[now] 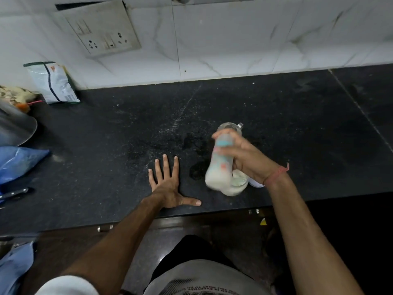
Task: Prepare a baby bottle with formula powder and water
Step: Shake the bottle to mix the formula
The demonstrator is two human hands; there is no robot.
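Note:
My right hand (pixel 247 158) grips a baby bottle (pixel 219 167) full of white milky liquid, held tilted above the black counter (pixel 106 145); the bottle is motion-blurred. Its teal collar and nipple end point away from me. Under the bottle stands a small glass bowl (pixel 240 184) with white powder or liquid in it. Behind my hand sits a clear glass cup (pixel 230 127) with a handle. My left hand (pixel 168 184) lies flat on the counter, fingers spread, holding nothing.
A foil pouch (pixel 53 84) leans on the tiled wall at the back left, below a switch and socket plate (pixel 102 28). A steel vessel (pixel 14 126), a blue plastic bag (pixel 19 162) and a knife handle (pixel 14 193) lie at the left edge. Wet patches (pixel 197 171) mark the counter.

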